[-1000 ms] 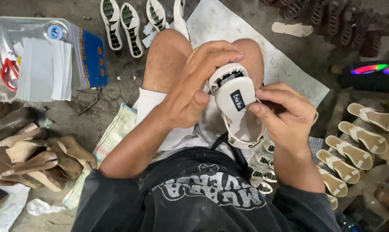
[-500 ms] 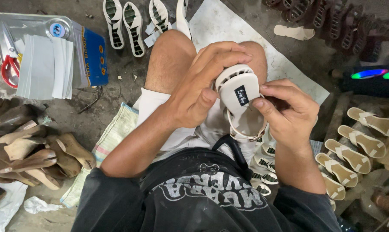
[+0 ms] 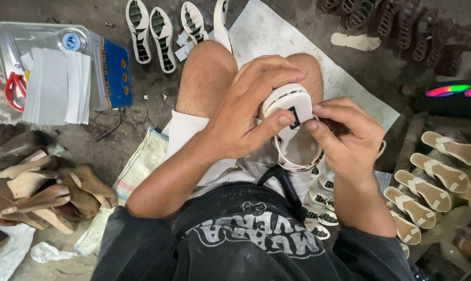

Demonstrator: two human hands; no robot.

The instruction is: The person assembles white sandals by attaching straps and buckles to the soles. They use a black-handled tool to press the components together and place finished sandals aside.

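While the person sits on the floor with knees drawn up, a white sandal [image 3: 290, 112] is held above the lap, between the two knees. It is gripped by the left hand [image 3: 251, 112], whose fingers are curled over the heel end and whose thumb is pressed against the sole beside a small dark label [image 3: 294, 117]. The same label is pinched at its edge by the thumb and forefinger of the right hand [image 3: 347, 135], with the remaining fingers folded in. The sandal's strap [image 3: 298, 161] hangs below as a pale loop (its far side is hidden by the right hand). A sheet of white paper [image 3: 277, 39] is spread under the legs. Loose white soles [image 3: 155, 34] are laid in a row ahead of the left knee. A metal tin [image 3: 97, 67] stacked with white sheets is seen at the left, with wooden shoe forms [image 3: 43, 190] piled below it. Finished tan sandals [image 3: 428, 179] are lined up at the right.
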